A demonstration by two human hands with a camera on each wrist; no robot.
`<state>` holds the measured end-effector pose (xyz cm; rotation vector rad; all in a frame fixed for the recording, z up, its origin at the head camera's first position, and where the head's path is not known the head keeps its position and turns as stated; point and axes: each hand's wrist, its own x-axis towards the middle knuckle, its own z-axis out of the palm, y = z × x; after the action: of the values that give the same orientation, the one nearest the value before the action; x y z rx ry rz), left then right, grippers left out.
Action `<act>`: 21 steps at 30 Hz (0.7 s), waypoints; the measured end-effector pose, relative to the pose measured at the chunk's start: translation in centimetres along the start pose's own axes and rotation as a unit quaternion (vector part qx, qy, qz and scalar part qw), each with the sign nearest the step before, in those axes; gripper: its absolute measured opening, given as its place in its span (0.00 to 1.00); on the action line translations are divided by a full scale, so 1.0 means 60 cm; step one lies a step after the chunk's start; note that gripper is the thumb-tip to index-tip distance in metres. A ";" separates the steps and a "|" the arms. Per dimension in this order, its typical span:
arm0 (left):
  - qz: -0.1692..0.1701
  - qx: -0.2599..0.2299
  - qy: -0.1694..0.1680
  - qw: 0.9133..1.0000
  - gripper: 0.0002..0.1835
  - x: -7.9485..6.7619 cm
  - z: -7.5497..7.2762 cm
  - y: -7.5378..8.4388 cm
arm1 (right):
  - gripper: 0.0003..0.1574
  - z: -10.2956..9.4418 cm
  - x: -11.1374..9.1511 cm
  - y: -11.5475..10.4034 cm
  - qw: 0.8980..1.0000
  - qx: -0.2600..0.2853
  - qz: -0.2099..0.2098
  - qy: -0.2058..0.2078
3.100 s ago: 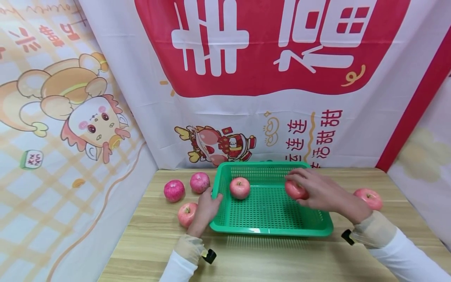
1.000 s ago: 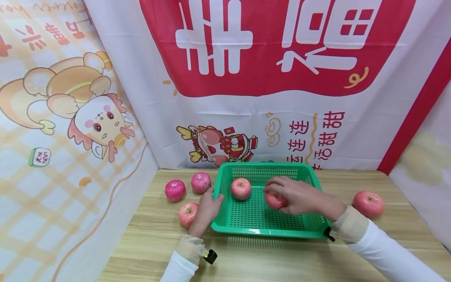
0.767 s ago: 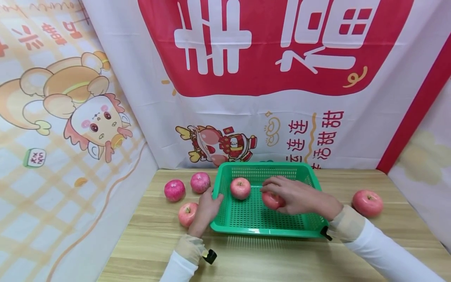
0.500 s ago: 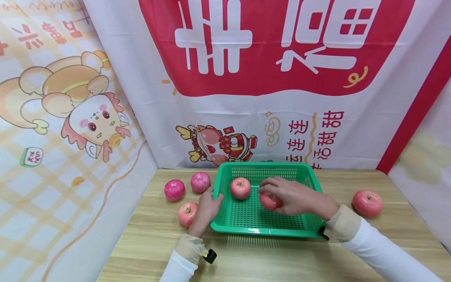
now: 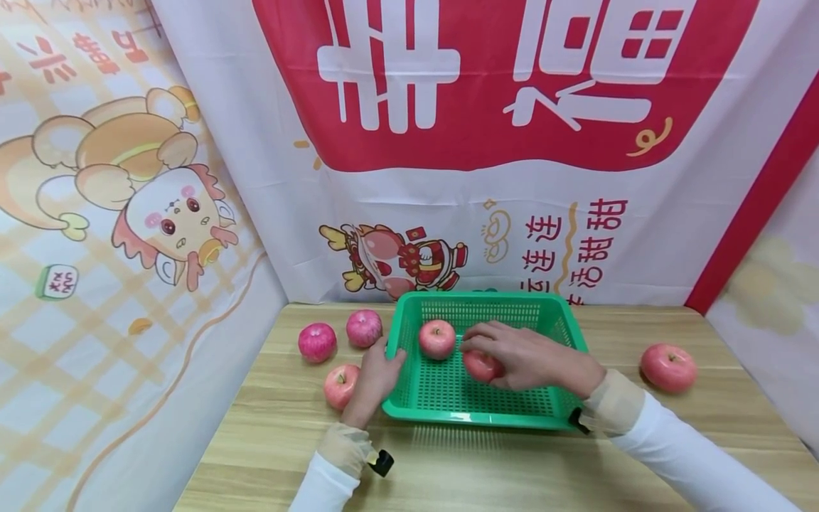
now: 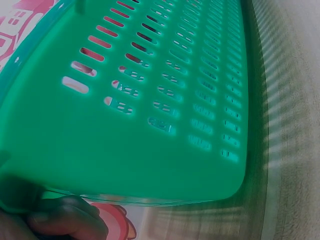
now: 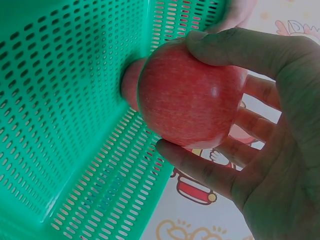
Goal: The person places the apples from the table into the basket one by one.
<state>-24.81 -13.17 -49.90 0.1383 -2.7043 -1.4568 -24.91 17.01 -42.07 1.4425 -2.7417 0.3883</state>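
Note:
My right hand (image 5: 534,358) holds a red apple (image 5: 482,365) inside the green plastic basket (image 5: 483,419). In the right wrist view, thumb and fingers curve round that apple (image 7: 192,95), and a second apple (image 7: 131,82) shows partly behind it. From the head, this second pinkish apple (image 5: 437,339) rests in the basket's left part. My left hand (image 5: 379,373) grips the basket's left rim; its curled fingers (image 6: 70,217) appear low in the left wrist view, beside the basket's perforated wall (image 6: 125,150). A pale red apple (image 5: 341,387) lies against the left hand's outer side, partly hidden.
Two darker pink apples, one farther left (image 5: 317,342) and the other nearer the basket (image 5: 364,328), lie on the wooden table (image 5: 281,441). A large apple (image 5: 668,368) sits right of the basket. A printed cloth (image 5: 384,199) hangs behind the table.
My right hand has carried its apple leftward across the basket, from its right end to close beside the other apple. The left hand keeps its grip on the rim.

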 end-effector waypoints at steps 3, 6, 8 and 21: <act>0.009 0.002 0.008 1.000 0.21 0.001 -0.002 0.000 | 0.42 0.001 0.005 0.000 1.000 0.000 0.000 -0.003; 0.012 0.005 0.012 1.000 0.20 0.000 -0.002 0.000 | 0.42 0.002 0.009 -0.002 1.000 0.001 -0.004 -0.003; 0.010 0.003 0.012 1.000 0.20 0.000 -0.002 0.001 | 0.43 0.002 0.011 -0.003 1.000 0.005 -0.006 -0.003; 0.000 0.004 0.003 1.000 0.21 0.002 0.000 -0.004 | 0.44 0.006 0.028 -0.009 1.000 0.000 -0.019 -0.008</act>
<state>-24.94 -13.30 -50.07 0.1432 -2.7055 -1.4439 -25.38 15.29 -42.10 1.5008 -2.7215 0.3775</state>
